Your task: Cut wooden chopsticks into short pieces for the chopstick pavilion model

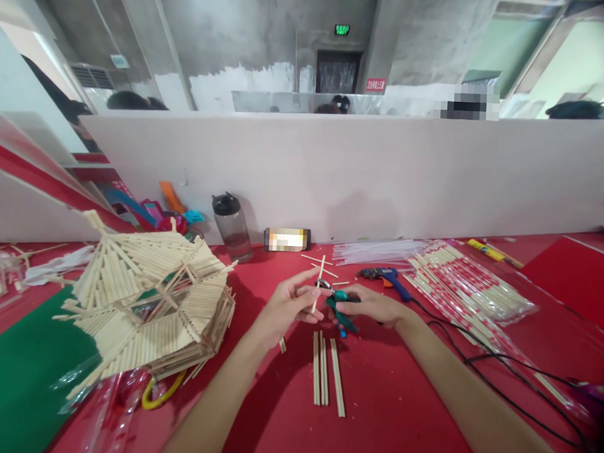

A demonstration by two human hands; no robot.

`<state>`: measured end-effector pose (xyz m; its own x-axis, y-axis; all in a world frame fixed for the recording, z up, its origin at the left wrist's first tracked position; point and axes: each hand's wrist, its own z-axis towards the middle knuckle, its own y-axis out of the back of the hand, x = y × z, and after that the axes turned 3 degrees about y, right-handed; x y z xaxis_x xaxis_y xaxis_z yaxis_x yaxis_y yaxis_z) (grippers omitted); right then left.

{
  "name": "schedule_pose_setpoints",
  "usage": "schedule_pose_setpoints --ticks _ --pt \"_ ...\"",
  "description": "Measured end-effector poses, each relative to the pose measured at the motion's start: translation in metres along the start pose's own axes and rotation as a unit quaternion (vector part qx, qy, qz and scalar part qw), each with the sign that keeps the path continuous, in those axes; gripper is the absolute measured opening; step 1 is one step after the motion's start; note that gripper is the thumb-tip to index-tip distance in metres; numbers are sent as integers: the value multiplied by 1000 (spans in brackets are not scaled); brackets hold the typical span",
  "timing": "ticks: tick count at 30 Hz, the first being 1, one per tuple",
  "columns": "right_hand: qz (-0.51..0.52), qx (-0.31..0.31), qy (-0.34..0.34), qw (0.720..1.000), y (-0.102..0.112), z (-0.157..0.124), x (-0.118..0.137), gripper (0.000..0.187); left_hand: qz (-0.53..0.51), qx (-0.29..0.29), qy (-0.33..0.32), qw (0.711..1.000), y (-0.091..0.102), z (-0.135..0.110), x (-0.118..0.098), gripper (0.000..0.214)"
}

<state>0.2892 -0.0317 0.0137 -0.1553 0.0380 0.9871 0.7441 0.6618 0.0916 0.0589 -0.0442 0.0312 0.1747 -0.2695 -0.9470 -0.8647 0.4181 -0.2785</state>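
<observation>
- Pinching a stick (319, 281) between thumb and fingers, the left hand (286, 306) holds it nearly upright above the red table (399, 404).
- The right hand (378, 306) is closed around green-handled cutters (342, 308), whose head meets the stick's lower part.
- Three loose sticks (325, 374) lie side by side, just nearer than the hands.
- A glue gun (384, 277) lies just beyond the right hand.
- A stick-built model (148, 300) stands at left.
- Wrapped packs (474, 287) lie at right, and a bottle (232, 227) stands far left.
</observation>
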Motion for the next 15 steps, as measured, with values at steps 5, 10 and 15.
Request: schedule_pose_setpoints --ticks 5,10,15 --pt "-15 -13 12 1000 1 0 -6 46 3 2 3 1000 -1 -1 0 63" --pt "-51 -20 59 997 1 -1 -8 51 29 -6 3 1000 -7 -2 -3 68" --pt "-107 -20 111 988 4 -3 -5 51 65 6 -28 997 -13 -5 -5 69"
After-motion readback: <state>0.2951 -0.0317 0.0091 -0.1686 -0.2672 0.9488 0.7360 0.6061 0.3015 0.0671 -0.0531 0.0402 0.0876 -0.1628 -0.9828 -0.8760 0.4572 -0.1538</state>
